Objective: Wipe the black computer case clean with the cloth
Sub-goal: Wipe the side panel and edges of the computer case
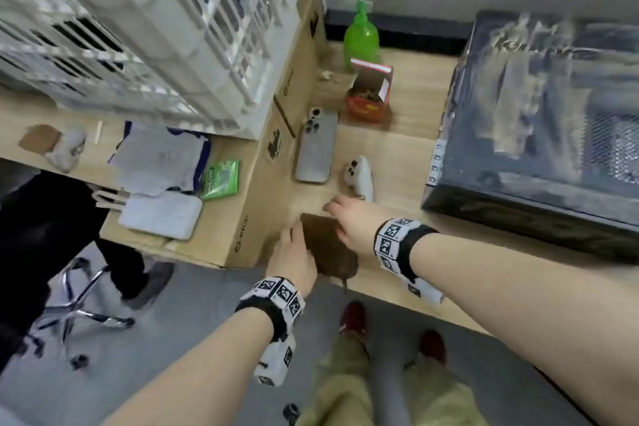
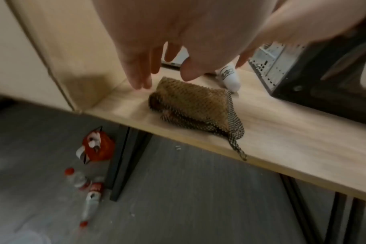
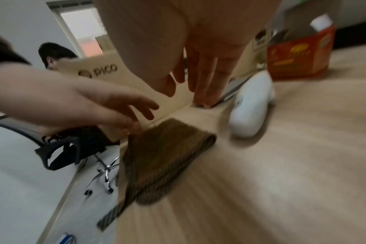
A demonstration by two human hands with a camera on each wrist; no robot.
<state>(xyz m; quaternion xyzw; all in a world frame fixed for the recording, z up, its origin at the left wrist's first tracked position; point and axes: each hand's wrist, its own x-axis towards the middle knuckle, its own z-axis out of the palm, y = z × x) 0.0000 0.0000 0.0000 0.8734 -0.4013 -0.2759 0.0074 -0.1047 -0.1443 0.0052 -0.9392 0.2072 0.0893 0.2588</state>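
- My left hand (image 1: 294, 252) hangs open-fingered just left of the cloth (image 1: 328, 245).
- My right hand (image 1: 352, 218) hovers over the cloth, fingers straight, holding nothing.
- The computer case (image 1: 539, 121) sits right of the cloth on the bench (image 1: 397, 135).

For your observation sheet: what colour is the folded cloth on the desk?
Brown cloth, with a checked edge; clearest in the left wrist view.

The brown cloth (image 1: 328, 245) lay folded at the table's near edge — black computer case (image 1: 539, 135) (dusty) far right.
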